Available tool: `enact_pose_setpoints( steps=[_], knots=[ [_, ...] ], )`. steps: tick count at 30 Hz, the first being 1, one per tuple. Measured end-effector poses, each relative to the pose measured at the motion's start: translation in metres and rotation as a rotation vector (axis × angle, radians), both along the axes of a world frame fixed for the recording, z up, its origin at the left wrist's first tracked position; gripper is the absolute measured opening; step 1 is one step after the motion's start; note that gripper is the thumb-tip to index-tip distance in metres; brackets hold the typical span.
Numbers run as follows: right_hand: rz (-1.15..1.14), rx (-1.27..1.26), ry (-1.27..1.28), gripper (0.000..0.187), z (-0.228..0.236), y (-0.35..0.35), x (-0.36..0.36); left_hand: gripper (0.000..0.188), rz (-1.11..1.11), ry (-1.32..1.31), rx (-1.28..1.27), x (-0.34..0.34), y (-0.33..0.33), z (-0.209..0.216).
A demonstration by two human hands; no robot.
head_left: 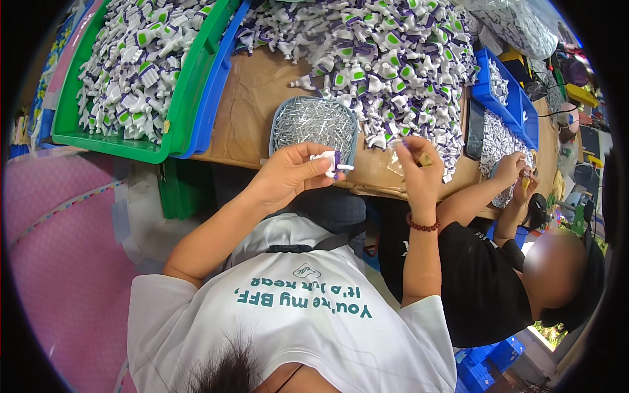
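Note:
My left hand [295, 171] pinches a small white and purple plastic toy figure part [335, 161] over the near edge of the table. Just beyond that hand is a grey-blue tub [274, 134] full of thin silvery metal pins or screws [314, 121]. To the right, my right hand [419, 167] is raised with thumb and fingertips drawn together by the front of a large heap of white, purple and green toy parts [393, 72]. Something pale may be between its fingertips, too small to name. A yellowish patch shows at its fingers.
On the left, a green crate [171, 134] brims with similar parts, with a blue crate [208, 108] beside it. A co-worker in black [472, 281] sits close on my right, hands [514, 173] by a blue divided tray [532, 124]. A dark flat device [474, 131] lies between us.

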State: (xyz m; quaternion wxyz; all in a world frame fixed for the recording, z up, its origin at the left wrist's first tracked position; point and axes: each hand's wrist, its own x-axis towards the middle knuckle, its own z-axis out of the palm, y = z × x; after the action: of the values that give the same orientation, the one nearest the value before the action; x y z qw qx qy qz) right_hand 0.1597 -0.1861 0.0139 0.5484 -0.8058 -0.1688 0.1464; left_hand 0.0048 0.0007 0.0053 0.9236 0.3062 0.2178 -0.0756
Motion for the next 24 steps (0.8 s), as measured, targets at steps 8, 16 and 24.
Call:
enact_pose_setpoints(
  steps=[8,16,24],
  knots=[
    [0.158,0.306,0.391,0.019,0.018,0.038,-0.045,0.022,0.03,-0.007,-0.088,-0.002,0.002,0.001],
    [0.199,0.255,0.384,0.018,0.021,0.039,-0.051,0.022,0.043,0.013,-0.08,-0.003,0.002,-0.001],
    [0.298,0.206,0.246,0.014,0.022,0.035,-0.052,0.019,0.103,0.028,0.046,-0.006,-0.004,0.003]
  ],
)
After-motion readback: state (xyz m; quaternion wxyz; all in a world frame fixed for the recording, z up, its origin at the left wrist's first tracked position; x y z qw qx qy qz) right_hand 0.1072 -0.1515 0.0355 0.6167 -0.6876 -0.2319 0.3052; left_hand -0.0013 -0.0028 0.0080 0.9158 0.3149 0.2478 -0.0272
